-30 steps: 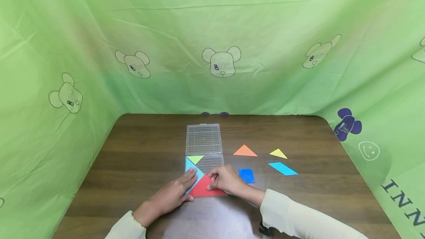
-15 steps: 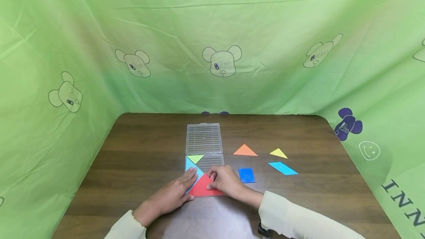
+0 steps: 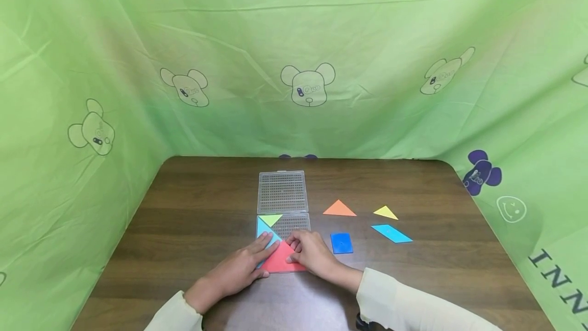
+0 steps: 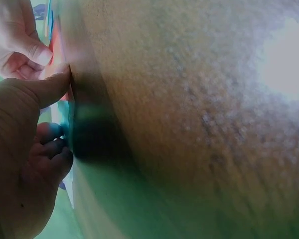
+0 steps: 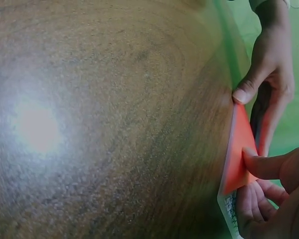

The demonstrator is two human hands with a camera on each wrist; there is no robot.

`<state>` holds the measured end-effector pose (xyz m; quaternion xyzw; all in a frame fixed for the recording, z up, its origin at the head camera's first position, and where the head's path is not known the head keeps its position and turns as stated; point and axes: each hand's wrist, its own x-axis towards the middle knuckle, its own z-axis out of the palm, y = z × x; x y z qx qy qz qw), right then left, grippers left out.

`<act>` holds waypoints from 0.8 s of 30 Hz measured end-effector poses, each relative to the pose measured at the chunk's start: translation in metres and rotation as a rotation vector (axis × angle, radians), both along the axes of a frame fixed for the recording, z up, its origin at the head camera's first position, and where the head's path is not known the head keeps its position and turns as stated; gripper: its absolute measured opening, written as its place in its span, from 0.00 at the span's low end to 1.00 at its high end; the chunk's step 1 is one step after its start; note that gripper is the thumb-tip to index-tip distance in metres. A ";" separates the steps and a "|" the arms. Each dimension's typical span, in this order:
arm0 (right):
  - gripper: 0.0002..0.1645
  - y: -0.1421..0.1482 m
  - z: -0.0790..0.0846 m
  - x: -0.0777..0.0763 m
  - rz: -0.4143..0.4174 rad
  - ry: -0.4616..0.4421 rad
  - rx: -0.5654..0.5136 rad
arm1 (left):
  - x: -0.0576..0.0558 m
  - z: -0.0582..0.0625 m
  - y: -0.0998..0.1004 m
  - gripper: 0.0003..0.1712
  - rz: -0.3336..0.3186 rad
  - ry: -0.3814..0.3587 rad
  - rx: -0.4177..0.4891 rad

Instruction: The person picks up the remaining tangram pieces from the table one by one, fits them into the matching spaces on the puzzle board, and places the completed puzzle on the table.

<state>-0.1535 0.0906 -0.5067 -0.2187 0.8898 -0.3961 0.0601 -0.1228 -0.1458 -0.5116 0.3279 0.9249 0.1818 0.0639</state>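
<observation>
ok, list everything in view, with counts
cloth: 1, printed green, back and sides
table: 1, brown, inside cloth
case: 1, clear, open on table
red triangle: 1, red, case's near half
light blue triangle: 1, light blue, left of red
lime triangle: 1, lime, near half, far left
orange triangle: 1, orange, right of case
yellow triangle: 1, yellow, right of orange
square: 1, blue, nearer than orange
parallelogram: 1, light blue, right of square
dark object: 1, black, head view's bottom edge, unclear
sleeves: 2, cream, both arms
left hand: 1, bare, touching light blue triangle
right hand: 1, bare, pinching red triangle
</observation>
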 end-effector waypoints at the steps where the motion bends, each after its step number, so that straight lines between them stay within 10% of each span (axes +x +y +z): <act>1: 0.13 0.000 0.000 0.000 -0.003 0.005 0.000 | 0.000 0.000 0.000 0.40 -0.001 0.002 -0.001; 24: 0.18 0.000 -0.008 0.007 -0.056 0.144 0.057 | 0.000 -0.002 0.000 0.37 -0.051 0.083 -0.016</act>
